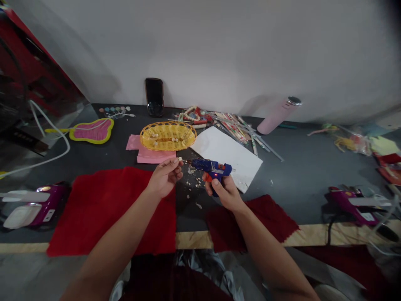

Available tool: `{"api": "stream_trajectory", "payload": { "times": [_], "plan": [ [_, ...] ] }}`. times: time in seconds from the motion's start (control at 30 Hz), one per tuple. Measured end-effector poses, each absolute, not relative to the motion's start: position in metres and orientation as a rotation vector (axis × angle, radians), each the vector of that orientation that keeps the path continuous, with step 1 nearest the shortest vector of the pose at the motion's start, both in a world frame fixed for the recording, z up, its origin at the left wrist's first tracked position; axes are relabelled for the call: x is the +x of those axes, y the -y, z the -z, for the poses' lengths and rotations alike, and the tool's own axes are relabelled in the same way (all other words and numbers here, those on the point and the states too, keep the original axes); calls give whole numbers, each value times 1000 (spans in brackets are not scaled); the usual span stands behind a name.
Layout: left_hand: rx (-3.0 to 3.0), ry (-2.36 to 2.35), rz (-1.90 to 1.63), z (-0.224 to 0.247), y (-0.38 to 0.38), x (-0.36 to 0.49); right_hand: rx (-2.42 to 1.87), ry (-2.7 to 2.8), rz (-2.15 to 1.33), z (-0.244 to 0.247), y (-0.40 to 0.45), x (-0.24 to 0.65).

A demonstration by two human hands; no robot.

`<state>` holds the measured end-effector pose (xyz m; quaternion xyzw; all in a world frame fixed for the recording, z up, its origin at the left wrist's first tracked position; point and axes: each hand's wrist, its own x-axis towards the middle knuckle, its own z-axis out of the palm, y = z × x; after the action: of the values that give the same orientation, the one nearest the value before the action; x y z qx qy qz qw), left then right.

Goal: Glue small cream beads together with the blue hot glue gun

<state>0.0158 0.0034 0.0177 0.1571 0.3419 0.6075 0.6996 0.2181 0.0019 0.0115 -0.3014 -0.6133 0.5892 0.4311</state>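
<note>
My right hand (225, 191) is wrapped round a blue glue gun (211, 166) with an orange trigger and a small lit red light. Its nozzle points left, at a small cream piece (180, 159) that my left hand (166, 175) pinches between thumb and fingertips. Whether nozzle and piece touch, I cannot tell. Below the gun, small cream bits (196, 183) lie scattered on the dark table. Just beyond my left hand, a yellow woven basket (147, 144) holds a few similar pieces and a thin brown stick, and rests partly on pink sheets (155, 157).
A white board (247, 167) lies behind the gun, with glue sticks (233, 127) heaped beyond it. A phone (154, 97) leans on the wall; a pink bottle (278, 116) stands right. Red cloth (112, 209) covers the left front. Purple devices (50, 205) sit at both sides.
</note>
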Motion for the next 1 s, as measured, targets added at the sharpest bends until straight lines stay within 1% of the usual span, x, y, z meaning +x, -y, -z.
{"api": "stream_trajectory", "payload": {
  "times": [1.0],
  "plan": [
    [341, -781, -1325, -14, -4, 17, -790, 1620, -1375, 2, -2, 220]
  ]
}}
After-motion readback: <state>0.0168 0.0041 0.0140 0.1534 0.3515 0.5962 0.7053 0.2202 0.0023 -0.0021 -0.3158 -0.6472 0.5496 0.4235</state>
